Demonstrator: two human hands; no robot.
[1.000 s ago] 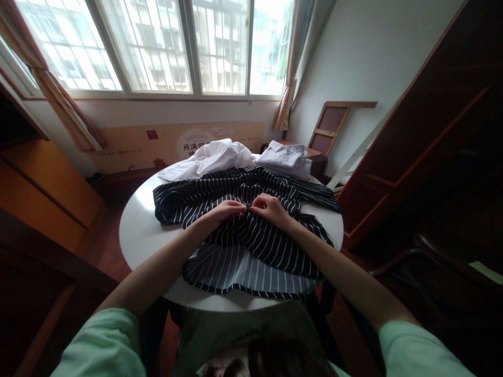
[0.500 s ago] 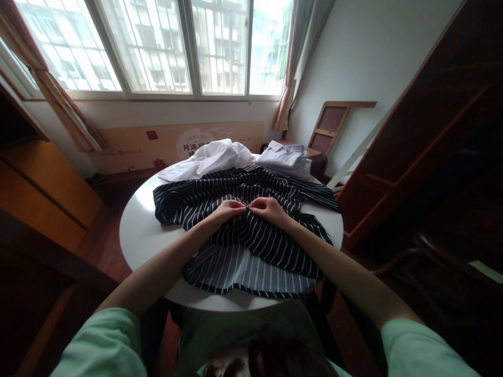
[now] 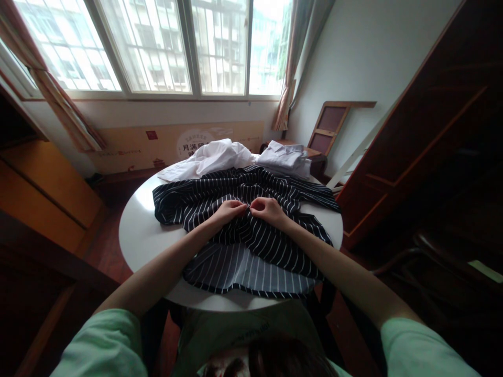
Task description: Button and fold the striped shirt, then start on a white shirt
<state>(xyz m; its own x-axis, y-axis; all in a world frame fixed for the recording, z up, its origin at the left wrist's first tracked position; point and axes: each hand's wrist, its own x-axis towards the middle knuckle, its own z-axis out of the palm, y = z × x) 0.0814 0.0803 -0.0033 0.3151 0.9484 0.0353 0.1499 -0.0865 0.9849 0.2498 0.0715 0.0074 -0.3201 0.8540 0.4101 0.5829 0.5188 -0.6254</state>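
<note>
A black shirt with white stripes [image 3: 271,246] lies spread and rumpled over a round white table [image 3: 137,230], its sleeves out to both sides and the paler inner side of its hem turned toward me. My left hand [image 3: 229,210] pinches the cloth at the middle of the shirt front. Close beside it, my right hand [image 3: 268,210] pinches the same spot from the right, fingertips nearly meeting the left ones. Whatever small part sits between the fingertips is too small to make out.
At the table's far side are a loose white garment [image 3: 220,157] and a folded pale grey shirt [image 3: 285,157]. Behind them a printed cardboard panel [image 3: 129,141] stands under the window. A wooden chair [image 3: 330,123] is at the back right, near a dark wooden door [image 3: 393,157].
Both hands stay at the same place on the shirt. The fingertips have shifted very slightly; the garments lie as before.
</note>
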